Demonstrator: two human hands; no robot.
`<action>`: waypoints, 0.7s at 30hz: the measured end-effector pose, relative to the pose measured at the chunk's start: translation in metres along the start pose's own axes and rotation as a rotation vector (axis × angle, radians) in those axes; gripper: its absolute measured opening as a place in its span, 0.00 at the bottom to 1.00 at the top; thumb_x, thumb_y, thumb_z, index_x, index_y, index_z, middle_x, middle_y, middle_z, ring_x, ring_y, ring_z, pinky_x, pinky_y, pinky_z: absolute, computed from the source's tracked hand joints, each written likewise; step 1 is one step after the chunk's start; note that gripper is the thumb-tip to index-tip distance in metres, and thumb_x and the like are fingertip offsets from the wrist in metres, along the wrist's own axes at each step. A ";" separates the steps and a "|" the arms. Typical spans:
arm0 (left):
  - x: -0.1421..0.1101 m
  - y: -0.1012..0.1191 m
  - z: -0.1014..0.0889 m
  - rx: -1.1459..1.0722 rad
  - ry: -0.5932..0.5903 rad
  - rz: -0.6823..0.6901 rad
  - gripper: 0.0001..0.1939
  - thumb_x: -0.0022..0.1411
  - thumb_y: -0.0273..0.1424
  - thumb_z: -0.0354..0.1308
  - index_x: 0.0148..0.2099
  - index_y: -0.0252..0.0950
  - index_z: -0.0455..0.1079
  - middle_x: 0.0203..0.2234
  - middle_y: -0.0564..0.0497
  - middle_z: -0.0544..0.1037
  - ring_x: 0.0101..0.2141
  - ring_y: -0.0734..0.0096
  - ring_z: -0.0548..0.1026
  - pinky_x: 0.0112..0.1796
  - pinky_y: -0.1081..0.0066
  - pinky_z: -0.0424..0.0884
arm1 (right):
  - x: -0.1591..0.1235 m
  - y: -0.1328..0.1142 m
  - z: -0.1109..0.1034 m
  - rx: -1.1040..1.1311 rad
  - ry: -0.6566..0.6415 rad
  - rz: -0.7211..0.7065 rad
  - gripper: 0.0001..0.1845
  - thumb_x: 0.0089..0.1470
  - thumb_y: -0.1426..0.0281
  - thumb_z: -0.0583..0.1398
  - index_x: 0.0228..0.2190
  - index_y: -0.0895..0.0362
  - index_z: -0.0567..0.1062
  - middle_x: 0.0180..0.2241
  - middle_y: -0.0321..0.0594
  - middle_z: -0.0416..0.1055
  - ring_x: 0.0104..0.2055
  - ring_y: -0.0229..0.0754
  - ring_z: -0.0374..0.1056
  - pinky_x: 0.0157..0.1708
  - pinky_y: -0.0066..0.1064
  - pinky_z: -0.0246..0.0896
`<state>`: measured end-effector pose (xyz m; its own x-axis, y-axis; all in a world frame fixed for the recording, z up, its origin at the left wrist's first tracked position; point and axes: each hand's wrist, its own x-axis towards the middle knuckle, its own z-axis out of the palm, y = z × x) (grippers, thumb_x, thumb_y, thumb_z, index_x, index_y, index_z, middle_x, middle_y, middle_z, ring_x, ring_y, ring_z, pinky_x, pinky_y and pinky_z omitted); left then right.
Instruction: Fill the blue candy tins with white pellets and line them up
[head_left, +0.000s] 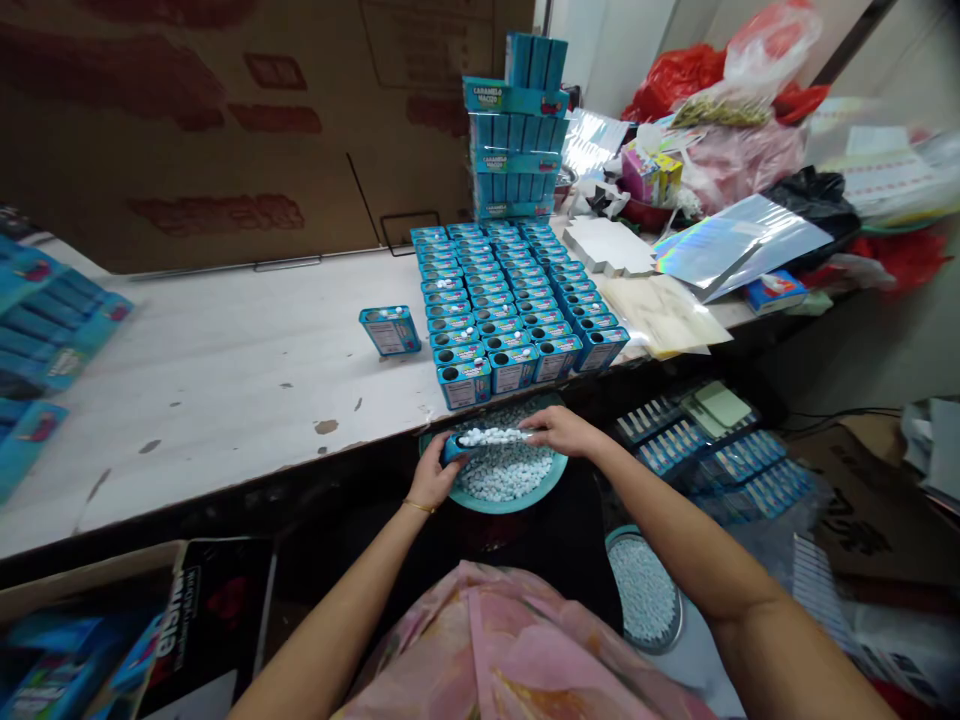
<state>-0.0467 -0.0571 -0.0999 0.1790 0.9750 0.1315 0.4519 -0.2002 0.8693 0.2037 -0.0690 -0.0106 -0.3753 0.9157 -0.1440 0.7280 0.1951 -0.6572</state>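
Note:
Over a green basin of small white candies, my left hand is wrapped round a small blue box, which lies tilted on its side. My right hand pinches the other end of a scoop that looks clear and is heaped with white candies. The scoop's near end meets the mouth of the box; how far it reaches inside is hidden. Just beyond, rows of blue boxes stand upright on the white table, several with candies at their round openings. One single blue box stands left of the rows.
Packed display trays are stacked behind the rows, against a large cardboard carton. More trays stand at the table's left. A second bowl of candies sits low at right. Sheets and bags crowd the right end.

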 end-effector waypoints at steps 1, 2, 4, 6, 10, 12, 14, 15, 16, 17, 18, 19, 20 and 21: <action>0.000 0.001 0.002 0.016 -0.005 0.002 0.22 0.46 0.35 0.54 0.45 0.33 0.61 0.39 0.47 0.69 0.41 0.63 0.67 0.45 0.64 0.61 | 0.001 -0.010 -0.004 -0.098 -0.020 -0.014 0.18 0.43 0.68 0.56 0.38 0.56 0.74 0.37 0.40 0.73 0.41 0.44 0.66 0.39 0.29 0.57; 0.001 0.002 0.003 0.029 -0.012 0.004 0.22 0.46 0.35 0.54 0.45 0.33 0.61 0.39 0.46 0.69 0.41 0.63 0.67 0.45 0.63 0.61 | 0.002 -0.019 -0.008 -0.194 -0.039 -0.022 0.17 0.43 0.67 0.56 0.38 0.54 0.75 0.38 0.40 0.73 0.42 0.44 0.65 0.39 0.29 0.57; 0.001 0.003 0.004 0.049 -0.014 0.011 0.22 0.46 0.34 0.54 0.45 0.34 0.61 0.41 0.45 0.69 0.43 0.62 0.66 0.46 0.62 0.60 | 0.005 -0.040 -0.015 -0.370 -0.069 -0.008 0.15 0.44 0.67 0.55 0.36 0.52 0.75 0.38 0.41 0.73 0.42 0.46 0.65 0.38 0.31 0.57; 0.001 0.002 0.004 0.063 -0.007 0.026 0.22 0.45 0.34 0.54 0.45 0.34 0.62 0.42 0.45 0.68 0.43 0.61 0.66 0.47 0.61 0.59 | 0.007 -0.060 -0.020 -0.513 -0.087 0.022 0.15 0.44 0.67 0.54 0.34 0.53 0.76 0.37 0.43 0.73 0.42 0.47 0.66 0.37 0.32 0.58; 0.002 -0.001 0.004 0.069 -0.003 0.042 0.22 0.45 0.33 0.54 0.45 0.34 0.62 0.41 0.45 0.68 0.43 0.60 0.66 0.47 0.61 0.59 | 0.010 -0.090 -0.025 -0.657 -0.120 0.038 0.17 0.44 0.68 0.53 0.36 0.56 0.74 0.38 0.48 0.71 0.41 0.49 0.66 0.36 0.35 0.60; 0.003 -0.003 0.002 0.065 -0.009 0.043 0.22 0.45 0.33 0.54 0.45 0.34 0.62 0.41 0.45 0.68 0.43 0.60 0.66 0.46 0.61 0.60 | 0.010 -0.095 -0.026 -0.673 -0.126 0.032 0.17 0.44 0.69 0.53 0.37 0.57 0.74 0.39 0.49 0.71 0.41 0.49 0.66 0.36 0.36 0.60; 0.004 -0.005 0.001 0.059 -0.016 0.044 0.22 0.46 0.33 0.54 0.45 0.34 0.61 0.41 0.45 0.68 0.43 0.60 0.66 0.46 0.61 0.60 | 0.010 -0.094 -0.026 -0.681 -0.116 0.028 0.17 0.44 0.70 0.52 0.37 0.57 0.74 0.38 0.49 0.71 0.40 0.49 0.67 0.35 0.36 0.60; 0.004 -0.005 0.001 0.056 -0.019 0.044 0.22 0.46 0.33 0.54 0.45 0.34 0.61 0.41 0.45 0.69 0.43 0.61 0.66 0.46 0.61 0.61 | 0.010 -0.093 -0.025 -0.682 -0.108 0.028 0.17 0.44 0.71 0.52 0.36 0.57 0.74 0.38 0.49 0.71 0.40 0.49 0.67 0.35 0.36 0.60; 0.005 -0.005 0.002 0.050 -0.022 0.047 0.22 0.46 0.33 0.54 0.45 0.34 0.61 0.41 0.45 0.69 0.43 0.61 0.66 0.46 0.61 0.61 | 0.010 -0.091 -0.025 -0.680 -0.103 0.029 0.16 0.44 0.71 0.52 0.36 0.57 0.74 0.37 0.49 0.71 0.40 0.49 0.67 0.35 0.36 0.60; 0.006 -0.005 0.003 0.043 -0.024 0.052 0.22 0.46 0.33 0.54 0.45 0.34 0.61 0.41 0.45 0.69 0.43 0.61 0.66 0.46 0.61 0.61 | 0.010 -0.090 -0.024 -0.677 -0.101 0.030 0.16 0.44 0.70 0.52 0.36 0.57 0.74 0.37 0.48 0.71 0.40 0.49 0.67 0.35 0.36 0.60; 0.007 -0.004 0.004 0.036 -0.025 0.058 0.22 0.45 0.33 0.54 0.45 0.34 0.61 0.41 0.45 0.69 0.43 0.61 0.67 0.46 0.61 0.61 | 0.010 -0.088 -0.024 -0.675 -0.101 0.032 0.16 0.44 0.70 0.53 0.35 0.57 0.74 0.37 0.48 0.72 0.40 0.49 0.67 0.36 0.36 0.60; 0.009 -0.003 0.005 0.029 -0.027 0.063 0.22 0.45 0.33 0.55 0.45 0.34 0.62 0.41 0.45 0.68 0.43 0.61 0.66 0.46 0.61 0.61 | 0.009 -0.088 -0.025 -0.673 -0.100 0.031 0.15 0.44 0.70 0.53 0.35 0.56 0.74 0.36 0.48 0.72 0.40 0.49 0.67 0.36 0.36 0.60; 0.010 -0.002 0.006 0.021 -0.029 0.064 0.22 0.45 0.32 0.55 0.45 0.33 0.62 0.41 0.44 0.68 0.43 0.61 0.66 0.46 0.62 0.61 | 0.008 -0.086 -0.026 -0.673 -0.095 0.028 0.15 0.44 0.70 0.53 0.35 0.56 0.74 0.36 0.48 0.72 0.40 0.49 0.67 0.35 0.36 0.60; 0.011 -0.001 0.006 0.012 -0.032 0.060 0.22 0.45 0.32 0.55 0.45 0.33 0.62 0.41 0.44 0.68 0.43 0.61 0.66 0.46 0.62 0.61 | 0.006 -0.085 -0.027 -0.674 -0.087 0.027 0.15 0.45 0.70 0.53 0.35 0.56 0.74 0.36 0.48 0.72 0.39 0.49 0.67 0.35 0.36 0.60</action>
<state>-0.0396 -0.0468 -0.1023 0.2338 0.9578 0.1674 0.4502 -0.2592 0.8545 0.1555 -0.0701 0.0643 -0.3759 0.8972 -0.2318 0.9258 0.3745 -0.0517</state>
